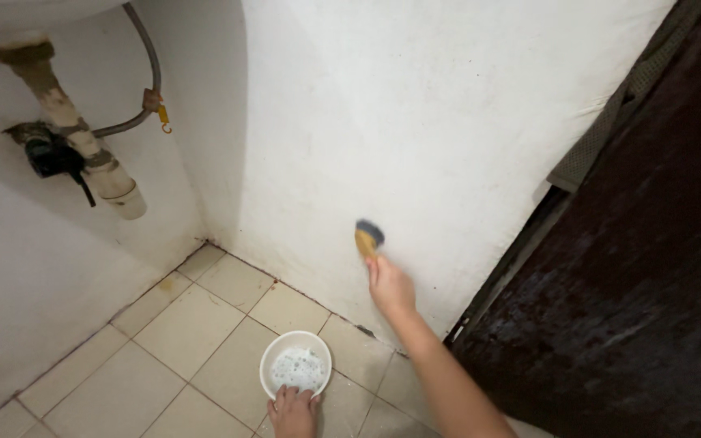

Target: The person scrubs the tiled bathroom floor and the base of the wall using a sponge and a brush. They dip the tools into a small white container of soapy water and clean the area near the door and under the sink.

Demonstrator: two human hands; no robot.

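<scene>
Down near the floor in a white-walled corner, head cam view, only one angle so that's all I had to go on. Right hand (389,285) was up against the wall (415,122), fingers closed around the wooden handle of a paintbrush (367,238), bristles dark-ish and blurry, tip touching or v. close to the wall, couldn't tell which bc of the blur. Arm stretched up from the bottom right of the pic.

Left hand (292,411) was low at the bottom edge, fingers curled over the near rim of a white bowl (294,365), so gripping it, not open. Bowl sat on the tiled floor (180,341), close to the wall base, roughly below and left of the brush. Inside it was some whitish, speckled/foamy stuff, couldn't say exactly what.

Other bits: floor tiles were beige/cream w/ darker grout lines, and a reddish-brown grimy line ran where floor met wall. Top left there was a stained drain pipe (83,138) coming down at an angle from under a white basin, w/ a black fitting (49,154) beside it on the wall and a grey flexible hose (149,65) looping behind, small orange tag hanging off it. Right side of the pic was taken up by a dark, rusty-looking door (651,268), standing just beside the wall edge, w/ a strip of mesh-like material (602,138) along the gap at the top. Wall itself had small dark specks here & there.
</scene>
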